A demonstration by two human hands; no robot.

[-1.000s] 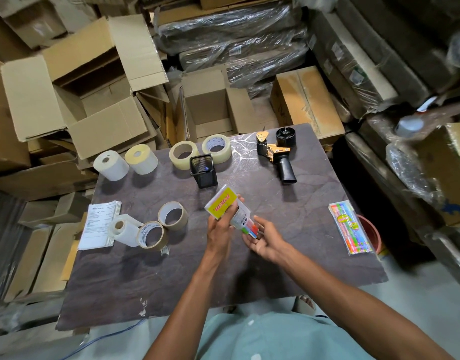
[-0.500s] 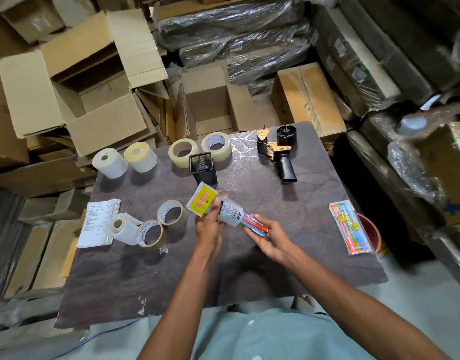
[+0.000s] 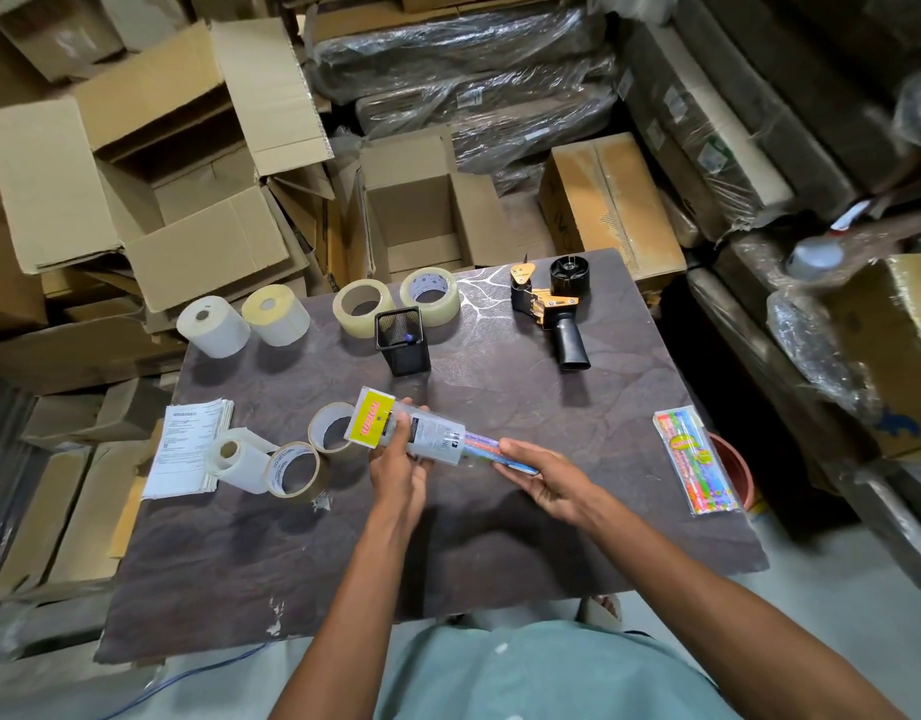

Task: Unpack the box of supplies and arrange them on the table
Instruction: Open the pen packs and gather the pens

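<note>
- Holding a clear plastic pen pack (image 3: 422,433) over the middle of the desk (image 3: 500,537), slanted from far left down to near right.
- Left hand (image 3: 398,472) curled round the sleeve below the yellow header card (image 3: 370,420), thumb on top; right hand (image 3: 549,478) cupped under the protruding pens (image 3: 500,454), fingers loosely bent beneath them.
- Probably light; thin, glossy sleeve, likely slippery and easy to crush.
- Pens themselves stiff, apt to slide out of the open end if tipped further.
- Best hold: sleeve by the card end, where the stiffer backing looks firm; pens as one bundle near the tips, not singly.
- Standing just beyond the pack, black mesh pen cup (image 3: 403,343), a likely home for them.
- Lying at the right edge, well apart, a second coloured pack (image 3: 700,459).
</note>
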